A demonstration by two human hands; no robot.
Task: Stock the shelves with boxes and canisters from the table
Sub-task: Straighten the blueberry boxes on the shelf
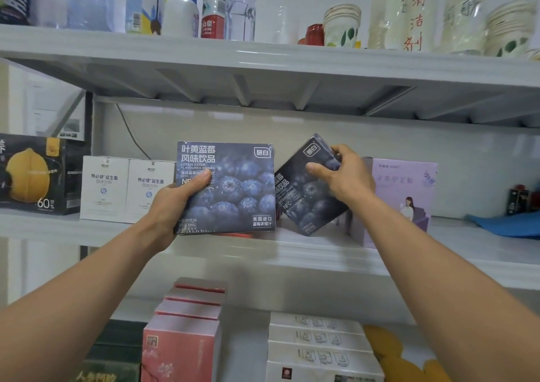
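Nearest, on the btm shelf below my arms: a row of pink boxes (187, 323) on the L and a stack of flat white boxes (318, 340) on the R.

Both arms reach up to the mid shelf (292, 253). My L hand (172, 203) grips the first blueberry drink box (233, 188) by its L edge, thumb across the front, fingers behind it & out of sight. That box is upright, front facing me, its btm edge at the shelf's front lip; can't tell if it rests there. My R hand (344, 174) pinches the top corner of a second blueberry box (304, 194), thumb on the front face. This one is tilted, top leaning R, low corner down at the shelf, sitting btwn the first box and a lilac box (406, 188). The 2 blueberry boxes are just beside each other; can't tell if they touch.

Further back on the same shelf: 2 white boxes (125, 188) L of my L hand, then a dark lemon box (35, 174) at far L. A blue cloth (508, 225) lies far R.

Top shelf (263, 54), furthest: plastic bottles (213, 10) and stacked paper cups (342, 24).
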